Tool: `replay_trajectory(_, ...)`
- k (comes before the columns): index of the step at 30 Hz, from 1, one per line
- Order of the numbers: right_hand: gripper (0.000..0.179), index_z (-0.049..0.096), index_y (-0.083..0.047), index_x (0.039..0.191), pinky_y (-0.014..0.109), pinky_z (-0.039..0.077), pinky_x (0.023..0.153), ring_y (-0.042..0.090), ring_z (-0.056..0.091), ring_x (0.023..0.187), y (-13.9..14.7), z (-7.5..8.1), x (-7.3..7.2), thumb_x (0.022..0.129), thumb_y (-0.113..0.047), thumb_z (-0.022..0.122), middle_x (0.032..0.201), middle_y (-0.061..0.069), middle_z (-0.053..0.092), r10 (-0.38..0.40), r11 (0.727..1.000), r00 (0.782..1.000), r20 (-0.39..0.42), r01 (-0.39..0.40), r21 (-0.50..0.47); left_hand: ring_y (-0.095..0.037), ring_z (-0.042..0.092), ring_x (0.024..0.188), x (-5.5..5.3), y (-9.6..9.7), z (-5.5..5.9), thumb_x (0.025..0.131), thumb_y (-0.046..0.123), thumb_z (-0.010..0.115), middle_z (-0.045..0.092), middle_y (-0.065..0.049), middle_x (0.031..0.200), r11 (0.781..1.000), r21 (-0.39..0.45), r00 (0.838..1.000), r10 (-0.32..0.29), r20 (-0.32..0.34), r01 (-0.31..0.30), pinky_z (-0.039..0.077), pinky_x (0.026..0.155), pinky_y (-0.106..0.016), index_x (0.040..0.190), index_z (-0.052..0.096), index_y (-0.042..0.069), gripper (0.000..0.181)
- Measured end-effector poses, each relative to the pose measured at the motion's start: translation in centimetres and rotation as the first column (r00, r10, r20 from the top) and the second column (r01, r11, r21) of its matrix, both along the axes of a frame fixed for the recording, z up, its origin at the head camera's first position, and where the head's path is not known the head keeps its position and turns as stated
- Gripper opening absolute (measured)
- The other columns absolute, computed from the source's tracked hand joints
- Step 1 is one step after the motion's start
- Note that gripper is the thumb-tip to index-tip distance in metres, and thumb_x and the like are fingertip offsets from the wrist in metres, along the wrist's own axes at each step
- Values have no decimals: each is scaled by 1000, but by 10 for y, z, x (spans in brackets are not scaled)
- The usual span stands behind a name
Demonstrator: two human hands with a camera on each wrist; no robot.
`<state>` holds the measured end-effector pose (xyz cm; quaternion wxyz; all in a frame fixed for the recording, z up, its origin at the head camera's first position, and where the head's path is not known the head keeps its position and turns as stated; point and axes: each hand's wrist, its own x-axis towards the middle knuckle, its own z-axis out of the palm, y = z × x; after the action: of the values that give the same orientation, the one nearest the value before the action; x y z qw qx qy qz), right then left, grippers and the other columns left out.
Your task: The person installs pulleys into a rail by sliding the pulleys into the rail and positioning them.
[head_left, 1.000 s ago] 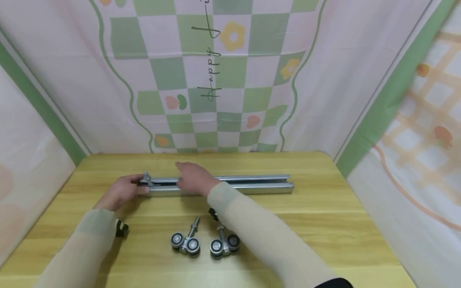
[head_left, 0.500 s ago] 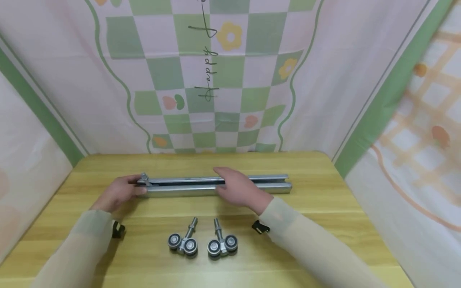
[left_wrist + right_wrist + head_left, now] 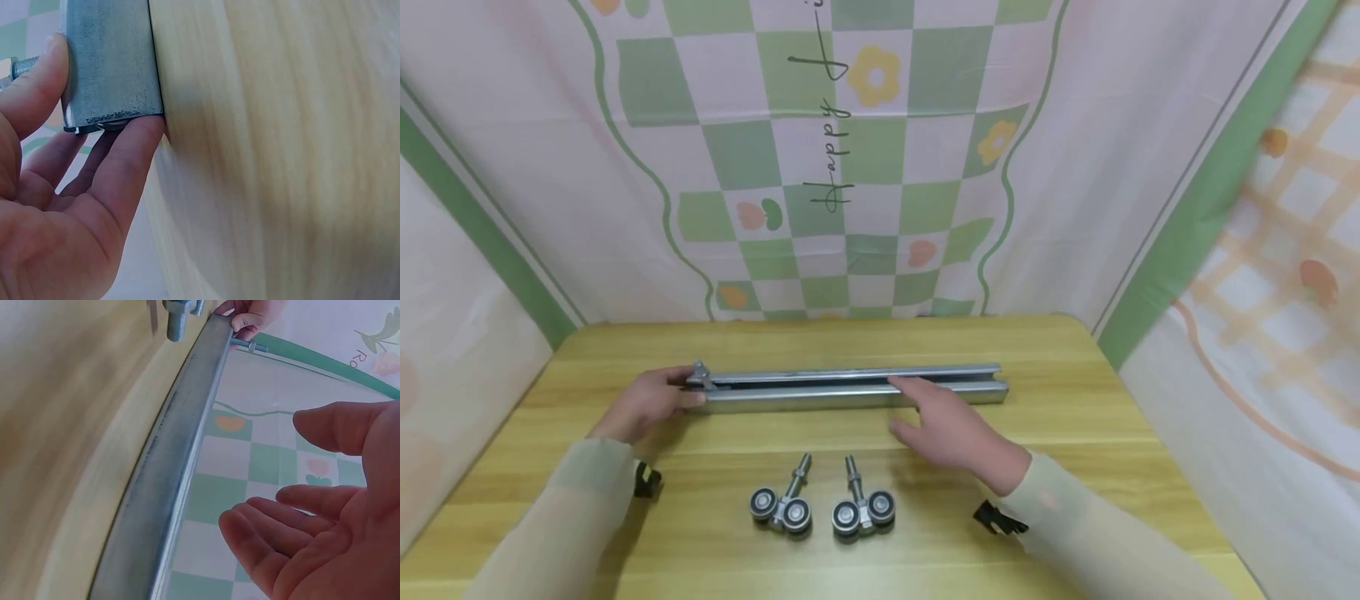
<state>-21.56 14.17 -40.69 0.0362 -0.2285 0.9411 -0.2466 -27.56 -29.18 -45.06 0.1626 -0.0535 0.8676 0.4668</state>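
Observation:
A grey metal track rail [image 3: 820, 400] lies across the table, its slot facing up. My left hand [image 3: 651, 398] holds the rail's left end, thumb on the near side; in the left wrist view, fingers [image 3: 128, 162] of that hand press against the end opening. A threaded bolt [image 3: 700, 372] sticks up from the slot at this end; what it joins inside is hidden. Near the rail's right part is my right hand [image 3: 955, 429], its fingers extended and holding nothing. The right wrist view shows that palm [image 3: 337, 550] apart from the rail.
Two roller trolleys, a left one [image 3: 781, 507] and a right one [image 3: 863, 512], lie on the wooden table [image 3: 1097, 483] in front of the rail, bolts pointing away from me. A patterned cloth [image 3: 880, 167] hangs behind the table, with more cloth at both sides.
My right hand has slid rightward along the rail, then drawn back toward me, uncovering the rail's middle and the right trolley. The left hand has kept its hold at the left end.

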Motion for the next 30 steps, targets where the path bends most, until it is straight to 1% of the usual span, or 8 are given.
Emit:
replay_trajectory(4,73,41,-7,152,48,44,102,32,57,119,7,-4,10,91,-33,72,150,14,45,-32,999,999,23,33,-18,-41,46,126,1,0,0,92,18,73,28,-31,154,1000,14,1000,1,-3,-1,47,97,-50,154,27,-3,80)
replay_trajectory(7,75,42,-6,151,48,49,96,34,61,112,9,-8,16,88,-31,76,147,16,48,-45,997,998,49,48,-54,-40,46,125,1,0,0,92,17,73,28,-31,154,1000,23,1000,2,-4,-2,47,97,-49,153,27,-4,79)
replay_trajectory(12,74,44,-4,149,47,51,94,33,60,114,10,-15,21,86,-26,79,144,16,50,-43,990,992,118,58,-129,-40,47,125,0,0,-1,92,16,73,28,-31,154,999,31,1000,13,3,-13,47,96,-49,153,27,-4,79)
replay_trajectory(14,73,44,-3,148,46,49,96,31,59,116,9,-17,22,87,-25,78,145,15,49,-49,987,987,151,70,-144,-40,47,125,0,0,-1,92,16,74,28,-31,154,999,31,1000,15,5,-16,47,97,-50,153,28,-4,80)
replay_trajectory(18,67,46,-1,146,47,49,95,30,60,115,9,-21,24,90,-26,74,145,16,50,-70,983,978,198,102,-156,-41,46,126,0,0,-1,91,17,74,28,-31,154,999,37,1000,10,4,-10,47,97,-50,153,27,-4,81)
replay_trajectory(22,64,48,0,144,48,49,95,31,60,115,8,-23,24,92,-26,73,144,17,51,-79,979,972,223,118,-167,-41,45,126,1,0,-1,91,17,74,28,-31,154,999,43,1000,10,3,-10,47,97,-50,153,27,-4,81)
replay_trajectory(30,62,48,1,143,49,49,95,32,61,114,7,-25,22,93,-26,72,143,19,51,-65,977,966,250,112,-180,-41,45,127,2,1,2,92,17,74,28,-30,155,999,44,1000,13,9,-13,46,98,-51,154,26,-4,81)
